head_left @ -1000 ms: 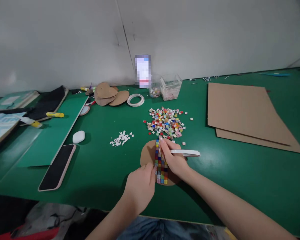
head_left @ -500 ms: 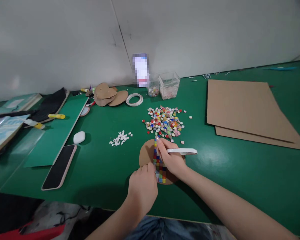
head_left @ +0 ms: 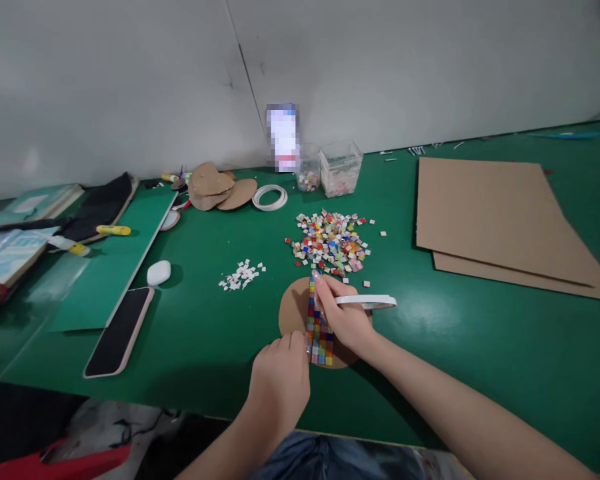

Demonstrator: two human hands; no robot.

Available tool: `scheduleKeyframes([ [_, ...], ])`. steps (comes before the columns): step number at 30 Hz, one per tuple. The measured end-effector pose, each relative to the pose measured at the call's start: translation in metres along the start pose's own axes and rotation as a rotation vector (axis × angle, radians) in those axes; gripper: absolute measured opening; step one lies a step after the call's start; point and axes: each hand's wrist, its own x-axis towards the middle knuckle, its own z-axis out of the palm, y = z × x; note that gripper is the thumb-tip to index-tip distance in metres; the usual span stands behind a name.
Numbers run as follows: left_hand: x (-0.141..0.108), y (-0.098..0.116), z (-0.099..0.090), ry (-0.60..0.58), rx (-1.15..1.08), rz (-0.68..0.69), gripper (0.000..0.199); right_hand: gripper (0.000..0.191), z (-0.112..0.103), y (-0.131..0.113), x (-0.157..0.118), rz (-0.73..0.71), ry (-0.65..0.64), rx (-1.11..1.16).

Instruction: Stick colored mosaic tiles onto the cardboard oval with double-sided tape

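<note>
A rounded piece of cardboard (head_left: 293,307) lies on the table in front of me, carrying a band of coloured mosaic tiles (head_left: 322,351). My right hand (head_left: 347,320) is closed over the band's upper part, its fingertips at the far end. A narrow roll of white tape (head_left: 367,302) is held in that hand and sticks out to the right. My left hand (head_left: 281,373) is closed at the lower left edge of the band; whatever its fingertips pinch is too small to make out. Just beyond the cardboard is a heap of loose coloured tiles (head_left: 333,243).
White paper bits (head_left: 243,275) lie left of the heap. Behind stand clear containers (head_left: 340,170) and a lit phone (head_left: 283,137); another tape roll (head_left: 270,198) and cardboard discs (head_left: 210,187) lie nearby. Cardboard sheets (head_left: 485,207) are at right, a dark phone (head_left: 120,332) at left.
My left hand has shifted slightly left and down, baring a little more of the band's lower left edge. My right hand stays at the far end with the tape roll.
</note>
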Motion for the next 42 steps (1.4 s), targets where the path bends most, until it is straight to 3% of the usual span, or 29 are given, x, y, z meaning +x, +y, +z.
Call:
scheduleKeyframes([
  [6,0.001,0.005,0.002,0.029,0.041,0.024,0.023,0.036,0.0,0.0,0.0,-0.006,-0.004,-0.012],
  [36,0.001,0.006,0.001,-0.057,0.167,0.057,0.017,0.036,0.001,0.003,-0.001,0.026,-0.004,0.003],
  [38,0.003,-0.002,-0.004,-0.033,0.129,0.064,0.02,0.036,0.001,0.002,-0.001,0.019,0.011,0.002],
  [42,0.01,-0.016,-0.014,0.151,0.091,0.045,0.03,0.036,0.001,0.0,-0.001,0.012,0.029,0.028],
])
